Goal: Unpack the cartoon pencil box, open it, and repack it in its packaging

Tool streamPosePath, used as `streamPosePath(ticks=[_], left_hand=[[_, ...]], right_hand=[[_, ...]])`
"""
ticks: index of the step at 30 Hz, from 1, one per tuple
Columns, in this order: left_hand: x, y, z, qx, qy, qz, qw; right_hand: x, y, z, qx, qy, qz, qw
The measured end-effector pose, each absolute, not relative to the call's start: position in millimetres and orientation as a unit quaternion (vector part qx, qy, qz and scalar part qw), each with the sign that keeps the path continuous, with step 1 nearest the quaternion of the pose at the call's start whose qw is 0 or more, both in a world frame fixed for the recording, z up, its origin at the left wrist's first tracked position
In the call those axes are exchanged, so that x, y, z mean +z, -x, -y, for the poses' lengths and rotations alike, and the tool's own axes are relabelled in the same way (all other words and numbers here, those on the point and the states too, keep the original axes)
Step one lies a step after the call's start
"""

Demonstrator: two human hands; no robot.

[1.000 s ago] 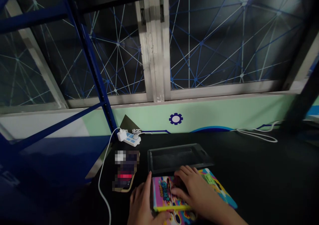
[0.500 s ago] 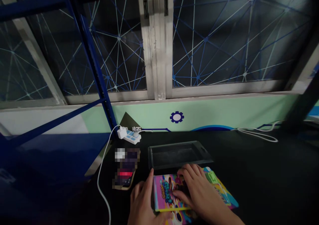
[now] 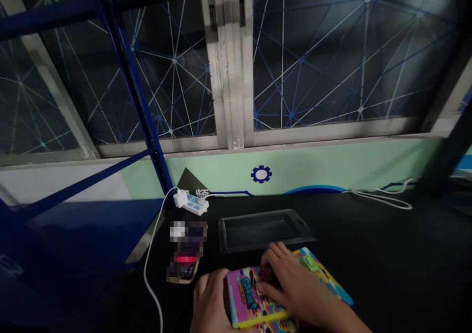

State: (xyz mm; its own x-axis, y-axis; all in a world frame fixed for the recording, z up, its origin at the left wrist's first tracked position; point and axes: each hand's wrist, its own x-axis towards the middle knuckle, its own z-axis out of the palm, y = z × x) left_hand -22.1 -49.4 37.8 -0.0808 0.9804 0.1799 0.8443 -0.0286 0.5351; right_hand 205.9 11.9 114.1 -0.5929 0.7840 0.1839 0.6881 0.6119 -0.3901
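Note:
A colourful printed box (image 3: 243, 293), mostly pink with cartoon lettering and a yellow near edge, lies at the bottom middle of the view. It rests on a brightly printed card (image 3: 334, 279), which shows at its right and below it. My left hand (image 3: 212, 301) is closed against the box's left side, its thumb along the near edge. Over the top lies my right hand (image 3: 289, 284), its fingers bent and its thumb pressing the printed face. A dark patch shows between that thumb and the fingers; I cannot tell whether it is print or a separate part.
A clear plastic tray (image 3: 263, 229) lies just behind the box on the black table (image 3: 387, 264). To the left are a phone (image 3: 188, 252) with a blurred screen, a white power strip (image 3: 193, 204) and a white cable (image 3: 147, 264). Another white cable (image 3: 383, 197) lies at the back right.
The box's left end has tilted up and come slightly toward me. My left index finger, stretched out before, is now bent beside the box. The right hand keeps its place on top.

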Motion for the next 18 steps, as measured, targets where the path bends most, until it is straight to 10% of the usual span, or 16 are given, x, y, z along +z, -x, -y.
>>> streamPosePath(ticks=[18], left_hand=[[44,17,46,0.225,-0.667,-0.7,0.123]], right_hand=[[137,-214,3,-0.044,0.331,0.894,0.3]])
